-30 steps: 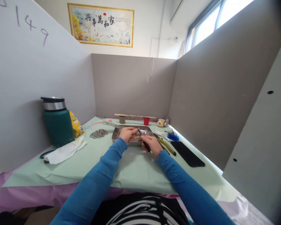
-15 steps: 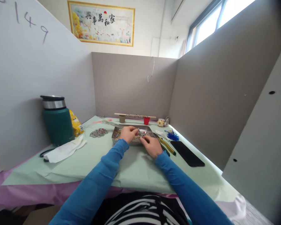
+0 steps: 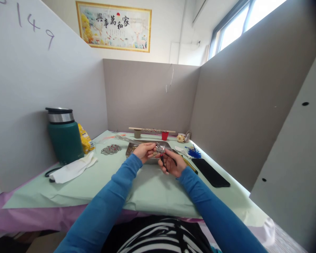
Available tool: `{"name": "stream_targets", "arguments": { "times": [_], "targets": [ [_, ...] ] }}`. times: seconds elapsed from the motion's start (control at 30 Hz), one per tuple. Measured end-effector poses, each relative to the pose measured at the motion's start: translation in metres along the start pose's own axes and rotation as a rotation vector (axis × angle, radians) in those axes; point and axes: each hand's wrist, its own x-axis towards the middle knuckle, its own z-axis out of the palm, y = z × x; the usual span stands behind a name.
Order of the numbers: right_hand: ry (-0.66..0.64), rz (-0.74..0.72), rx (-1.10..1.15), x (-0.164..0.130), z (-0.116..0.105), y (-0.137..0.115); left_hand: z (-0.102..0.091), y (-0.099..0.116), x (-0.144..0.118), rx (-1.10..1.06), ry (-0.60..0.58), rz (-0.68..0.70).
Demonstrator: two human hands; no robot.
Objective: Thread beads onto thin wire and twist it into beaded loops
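My right hand (image 3: 176, 166) grips a pair of pliers (image 3: 163, 163) with dark handles spread apart, the jaws pointing toward my left hand. My left hand (image 3: 143, 151) pinches a small silvery ornament (image 3: 159, 149) at the plier jaws; its exact shape is too small to make out. Both hands hover over the near side of a metal tray (image 3: 128, 152) of small beads or findings, which they partly cover. To the left of the tray lies a cluster of silvery ornaments with red beads (image 3: 111, 149).
Yellow-handled pliers (image 3: 191, 166) and a black phone (image 3: 210, 172) lie at right, near a blue tassel (image 3: 194, 152). Behind the tray, a stick (image 3: 152, 130) rests across a brown cup (image 3: 137, 134) and a red cup (image 3: 164, 136). A green bottle (image 3: 64, 140) stands at left beside a white cloth (image 3: 75, 168).
My right hand has turned palm-up and shifted slightly right, with the plier handles now spread and visible. My left hand has moved slightly left and down, fingers still pinched.
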Motion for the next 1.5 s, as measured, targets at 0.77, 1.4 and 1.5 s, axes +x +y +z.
{"name": "stream_targets", "arguments": {
  "times": [0.77, 1.4, 1.5],
  "targets": [
    [0.578, -0.39, -1.052, 0.004, 0.005, 0.011, 0.001, 0.0, 0.001, 0.191, 0.169, 0.069],
    [0.72, -0.607, -1.501, 0.003, -0.004, 0.015, -0.003, 0.005, 0.001, 0.165, 0.233, 0.126],
    [0.626, -0.608, -1.289, 0.004, -0.005, 0.013, -0.003, 0.003, 0.003, 0.19, 0.292, 0.201]
  ]
}}
